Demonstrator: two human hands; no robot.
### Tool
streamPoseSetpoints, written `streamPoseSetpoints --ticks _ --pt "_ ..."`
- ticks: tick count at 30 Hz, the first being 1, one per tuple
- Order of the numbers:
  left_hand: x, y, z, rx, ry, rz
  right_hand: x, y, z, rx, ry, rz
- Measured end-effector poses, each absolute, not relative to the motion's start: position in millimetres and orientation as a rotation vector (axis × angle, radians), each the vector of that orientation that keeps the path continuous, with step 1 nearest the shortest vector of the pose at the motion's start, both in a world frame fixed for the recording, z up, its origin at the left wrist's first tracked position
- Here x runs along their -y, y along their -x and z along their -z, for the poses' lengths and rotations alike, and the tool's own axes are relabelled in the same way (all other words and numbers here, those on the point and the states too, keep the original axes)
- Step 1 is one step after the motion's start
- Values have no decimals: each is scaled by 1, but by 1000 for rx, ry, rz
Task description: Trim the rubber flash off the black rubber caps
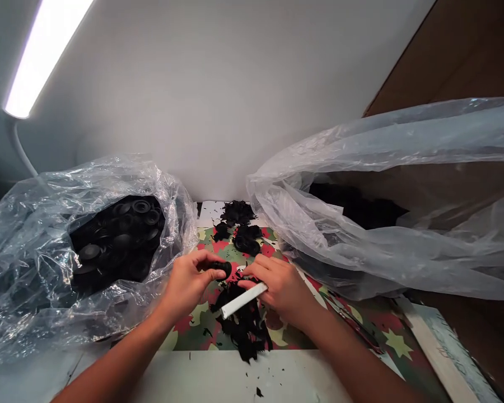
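One black round part (223, 270) pinched in left grip (191, 280), one white bar (243, 301) clasped in right grip (280, 284)

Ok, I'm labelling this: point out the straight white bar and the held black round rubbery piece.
Straight white bar (243, 300): head view, its middle.
Held black round rubbery piece (225, 267): head view, its exposed end.
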State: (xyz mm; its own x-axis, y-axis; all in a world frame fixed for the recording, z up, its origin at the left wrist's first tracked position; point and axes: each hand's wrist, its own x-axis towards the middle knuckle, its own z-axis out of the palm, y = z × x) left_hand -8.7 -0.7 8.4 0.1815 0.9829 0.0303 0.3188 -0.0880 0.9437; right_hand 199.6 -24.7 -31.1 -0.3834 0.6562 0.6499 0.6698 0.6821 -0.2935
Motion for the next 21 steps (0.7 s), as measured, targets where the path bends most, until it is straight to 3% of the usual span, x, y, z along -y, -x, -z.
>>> streamPoseSetpoints --ticks 8,21 --pt "5 8 -2 -1232 -1767 -996 37 -177 32 1815 964 -227" --pt "11 3 2 -1163 -1905 -1120 38 -173 36 1899 1046 55"
